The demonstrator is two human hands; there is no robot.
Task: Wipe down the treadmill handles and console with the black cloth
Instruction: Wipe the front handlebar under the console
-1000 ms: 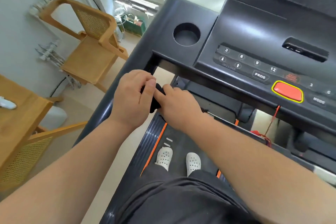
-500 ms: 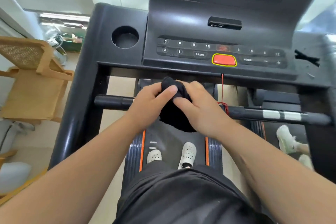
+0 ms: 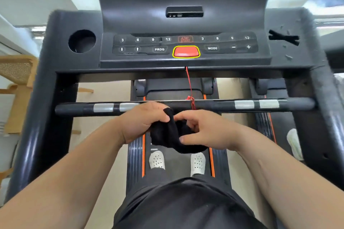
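Note:
The black cloth point(image 3: 168, 135) hangs bunched between both hands, just in front of the treadmill's horizontal front handlebar point(image 3: 223, 105). My left hand point(image 3: 143, 121) pinches its upper left part, thumb on top. My right hand point(image 3: 206, 130) grips its right side, fingers curled into the fabric. Both hands sit slightly below and nearer me than the bar, left of the red safety cord point(image 3: 190, 87). The dark console point(image 3: 186, 24) with its button panel and red stop button point(image 3: 186, 52) stands beyond. The left side handle point(image 3: 37, 132) and right side handle point(image 3: 327, 117) run toward me.
A round cup holder point(image 3: 81, 41) is at the console's left; black tape strips point(image 3: 283, 37) lie on its right. My white shoes point(image 3: 157, 160) stand on the belt. A wooden cane chair point(image 3: 16, 80) is to the left. Another person's white shoe point(image 3: 295, 143) shows at right.
The view swung from the treadmill's left corner to face the console squarely. Both hands moved with the cloth from the left end of the handlebar toward its middle, and the cloth hangs looser.

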